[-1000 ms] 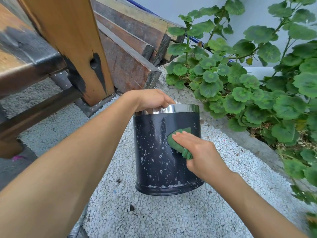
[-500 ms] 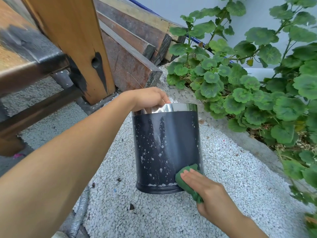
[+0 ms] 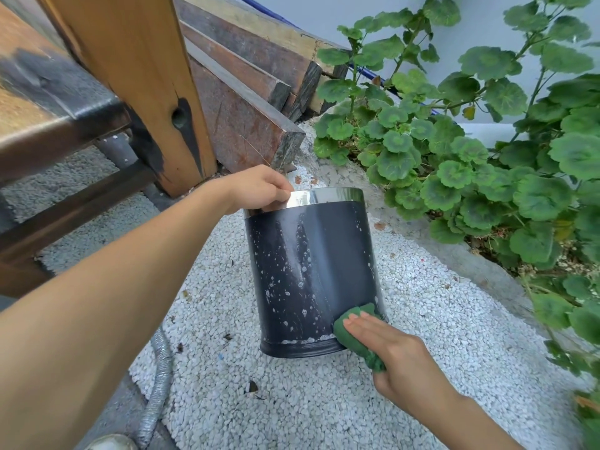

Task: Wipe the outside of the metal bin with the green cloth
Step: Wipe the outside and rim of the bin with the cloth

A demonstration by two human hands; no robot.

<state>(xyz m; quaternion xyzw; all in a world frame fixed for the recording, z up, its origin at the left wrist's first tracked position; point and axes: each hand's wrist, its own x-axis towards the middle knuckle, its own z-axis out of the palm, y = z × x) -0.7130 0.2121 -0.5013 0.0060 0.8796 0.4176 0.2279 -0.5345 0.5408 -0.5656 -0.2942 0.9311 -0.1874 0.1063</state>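
Tilted now, metal bin (image 3: pixel 308 271) (left hand (image 3: pixel 259 190) gripping rim); right hand (image 3: pixel 389 349) presses green cloth (image 3: pixel 354 329).

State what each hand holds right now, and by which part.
Left hand grips the metal bin by its shiny top rim. Right hand presses the bunched green cloth against the bin's lower right side, fingers flat over it.

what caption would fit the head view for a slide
Left hand steadies the dark metal bin by its rim while the right hand presses a green cloth low on its side.
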